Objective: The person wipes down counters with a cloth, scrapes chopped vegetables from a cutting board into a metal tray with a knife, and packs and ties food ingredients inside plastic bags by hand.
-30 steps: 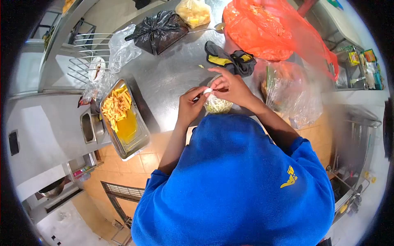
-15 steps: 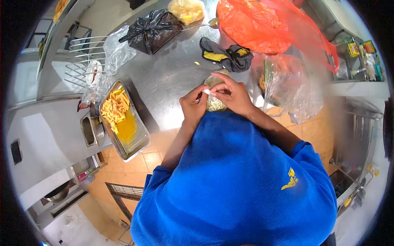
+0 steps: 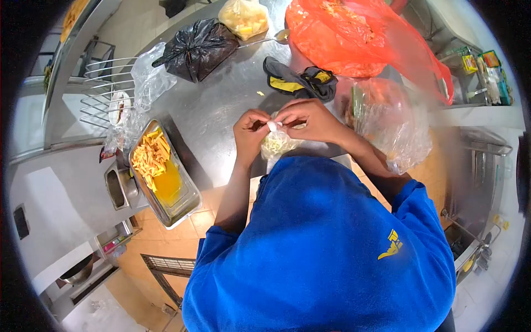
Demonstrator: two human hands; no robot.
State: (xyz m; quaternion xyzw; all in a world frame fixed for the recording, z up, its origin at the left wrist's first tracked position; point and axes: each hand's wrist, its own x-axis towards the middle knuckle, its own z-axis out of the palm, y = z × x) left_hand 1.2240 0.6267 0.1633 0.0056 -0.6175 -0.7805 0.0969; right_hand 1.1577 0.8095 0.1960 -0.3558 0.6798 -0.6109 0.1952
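A small clear plastic bag [image 3: 278, 145] of pale, shredded food sits at the near edge of the steel table, right in front of my body. Its twisted white neck is pinched by my left hand [image 3: 250, 133], whose fingers are closed on it. From the other side, my right hand [image 3: 312, 123] grips the same neck with thumb and fingertips. Both sets of fingertips meet at the top of the bag. Part of the bag is hidden behind my right hand.
Left stands a metal tray [image 3: 188, 206] of cut orange-yellow strips. Behind are a black bag [image 3: 202, 47], a bag of yellow pieces [image 3: 244, 19], a spoon [image 3: 282, 36], grey-yellow cloth items [image 3: 298, 83] and a large orange bag [image 3: 337, 39]. Clear plastic bags [image 3: 392, 122] lie right.
Both hands have shifted slightly left with the bag, and its knotted white neck is more visible between the fingertips. The whole view has also moved a little.
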